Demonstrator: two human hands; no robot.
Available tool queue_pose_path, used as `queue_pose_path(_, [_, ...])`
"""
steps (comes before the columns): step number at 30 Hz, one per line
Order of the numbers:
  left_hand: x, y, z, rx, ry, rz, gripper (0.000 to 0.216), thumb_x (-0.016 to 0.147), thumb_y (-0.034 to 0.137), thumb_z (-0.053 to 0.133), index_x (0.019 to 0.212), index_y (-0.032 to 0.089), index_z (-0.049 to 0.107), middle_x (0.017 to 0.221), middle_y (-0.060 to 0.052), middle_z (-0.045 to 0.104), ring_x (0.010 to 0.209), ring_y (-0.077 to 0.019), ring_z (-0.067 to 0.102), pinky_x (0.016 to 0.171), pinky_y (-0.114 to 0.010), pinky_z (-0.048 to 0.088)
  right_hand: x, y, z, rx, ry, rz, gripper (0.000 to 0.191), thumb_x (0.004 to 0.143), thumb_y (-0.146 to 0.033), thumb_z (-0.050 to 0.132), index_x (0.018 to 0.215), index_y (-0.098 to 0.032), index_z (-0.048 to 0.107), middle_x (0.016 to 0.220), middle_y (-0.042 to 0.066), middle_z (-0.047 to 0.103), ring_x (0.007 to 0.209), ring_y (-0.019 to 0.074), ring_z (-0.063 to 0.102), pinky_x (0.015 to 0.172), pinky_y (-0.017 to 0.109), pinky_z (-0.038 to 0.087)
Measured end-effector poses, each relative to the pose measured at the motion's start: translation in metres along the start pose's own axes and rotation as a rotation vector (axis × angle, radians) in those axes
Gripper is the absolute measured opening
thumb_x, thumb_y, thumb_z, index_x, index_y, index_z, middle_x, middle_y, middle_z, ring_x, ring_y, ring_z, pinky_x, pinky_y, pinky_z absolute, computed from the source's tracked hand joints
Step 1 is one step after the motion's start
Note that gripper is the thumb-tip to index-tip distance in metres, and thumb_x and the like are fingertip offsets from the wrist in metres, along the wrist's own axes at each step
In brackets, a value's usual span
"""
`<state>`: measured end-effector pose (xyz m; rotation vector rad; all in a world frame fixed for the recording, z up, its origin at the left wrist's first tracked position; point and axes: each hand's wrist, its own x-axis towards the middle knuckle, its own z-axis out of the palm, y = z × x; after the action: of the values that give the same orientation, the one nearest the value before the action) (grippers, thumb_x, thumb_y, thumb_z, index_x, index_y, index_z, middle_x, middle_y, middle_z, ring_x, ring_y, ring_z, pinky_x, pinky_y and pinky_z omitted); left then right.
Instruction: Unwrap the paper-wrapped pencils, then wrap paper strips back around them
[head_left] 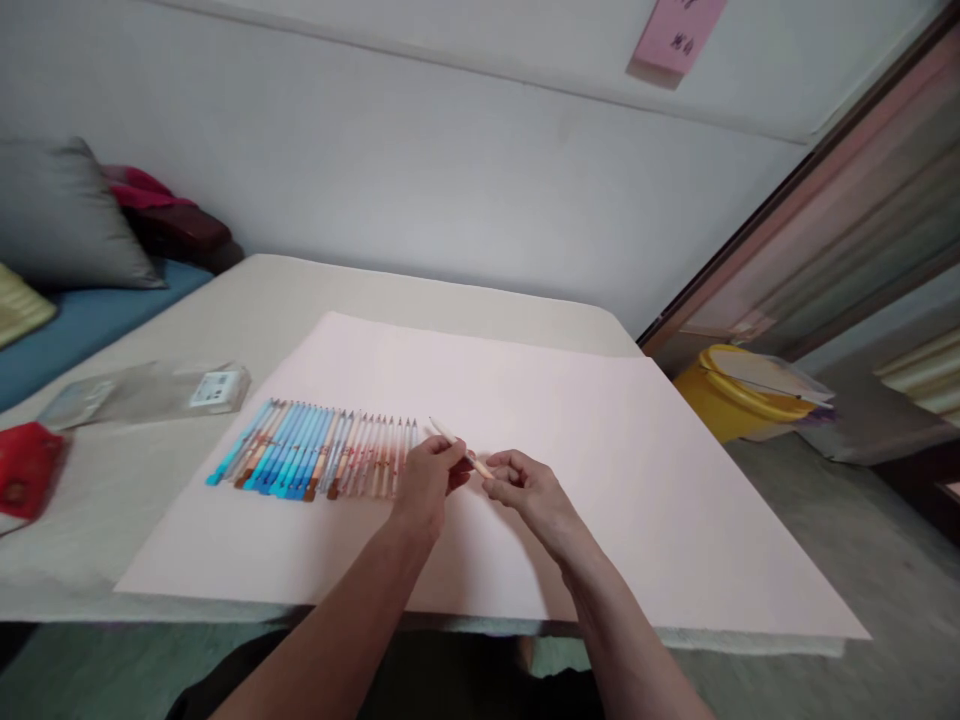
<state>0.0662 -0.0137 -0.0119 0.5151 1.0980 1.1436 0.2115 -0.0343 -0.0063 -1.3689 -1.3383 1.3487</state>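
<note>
Two hands met over the pink sheet, sharing one pencil point(459, 446). The left hand point(426, 480) had its fingers point(448, 455) pinched round the middle of the shaft, and the right hand point(529, 485) curled its fingers round the near, right end, so both were closed on the same pencil. It lay at a slant, its pale tip pointing far and left, lifted just off the paper and just beside the right end of the row of pencils point(315, 462).

That row lay side by side on the pink paper sheet point(600, 450), blue ones at the left, paler pink ones toward the right, all tips pointing far. By the look of it, the step in hand was adding the held pencil to the row's right end; that would call for turning it parallel to its neighbours and lowering it without nudging them.

Further out, the sheet covered most of the desk point(112, 500). To the left lay a clear plastic case point(150, 392), and a red object point(26, 470) at the desk's left edge. A grey cushion point(60, 215) sat far left, a yellow bucket point(739, 395) on the floor to the right. Nothing lay between the hands and the row.
</note>
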Motion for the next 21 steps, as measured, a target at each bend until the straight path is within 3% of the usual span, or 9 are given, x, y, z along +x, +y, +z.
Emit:
queue_pose_path(6, [0.002,-0.007,0.001,0.074,0.044,-0.011,0.021,0.063,0.031,0.068,0.072,0.014,0.058,0.073,-0.005,0.061,0.064,-0.0119,0.056,0.062,-0.026,0.042,-0.001,0.011,0.001,-0.134,-0.133,0.003,0.008,0.07,-0.024,0.06,0.075,-0.017,0.062,0.057,-0.003,0.054,0.054,0.0112,0.047,0.054,0.024,0.035])
queue_pose_path(8, [0.003,-0.008,0.001,0.103,0.151,0.032,0.022,0.062,0.027,0.067,0.077,0.016,0.055,0.074,-0.002,0.057,0.067,-0.0135,0.056,0.063,-0.027,0.041,0.001,0.016,0.007,-0.188,-0.12,0.002,0.01,0.07,-0.024,0.059,0.063,-0.017,0.058,0.052,-0.005,0.048,0.051,0.0098,0.042,0.05,0.022,0.031])
queue_pose_path(10, [0.003,-0.008,0.0,0.163,0.336,0.107,0.031,0.058,0.021,0.068,0.084,0.018,0.051,0.078,-0.001,0.054,0.075,-0.0164,0.056,0.067,-0.029,0.041,0.005,0.02,0.017,-0.196,-0.074,0.005,0.014,0.069,-0.025,0.059,0.058,-0.017,0.056,0.051,-0.006,0.044,0.049,0.0088,0.037,0.048,0.022,0.027])
queue_pose_path(13, [-0.002,-0.009,0.0,0.275,0.517,0.291,0.047,0.057,0.019,0.068,0.098,0.019,0.046,0.099,-0.008,0.052,0.103,-0.0242,0.051,0.083,-0.035,0.038,0.012,0.023,0.035,-0.134,-0.038,0.011,0.015,0.069,-0.027,0.058,0.058,-0.017,0.056,0.052,-0.006,0.043,0.049,0.0084,0.034,0.047,0.022,0.025])
queue_pose_path(16, [-0.012,-0.009,0.0,0.289,0.444,0.339,0.053,0.059,0.021,0.067,0.108,0.02,0.045,0.115,-0.013,0.05,0.117,-0.028,0.042,0.093,-0.037,0.033,0.019,0.025,0.049,-0.058,0.018,0.058,0.012,0.066,-0.026,0.057,0.058,-0.017,0.056,0.049,-0.006,0.042,0.047,0.0085,0.035,0.046,0.022,0.025])
queue_pose_path(21, [-0.032,-0.005,0.002,0.328,0.144,0.32,0.038,0.06,0.013,0.061,0.097,0.019,0.059,0.104,-0.011,0.06,0.105,-0.0267,0.053,0.092,-0.037,0.036,0.028,0.027,0.057,-0.078,0.099,0.061,0.012,0.064,-0.028,0.054,0.062,-0.017,0.057,0.054,-0.002,0.053,0.052,0.0123,0.045,0.047,0.023,0.031])
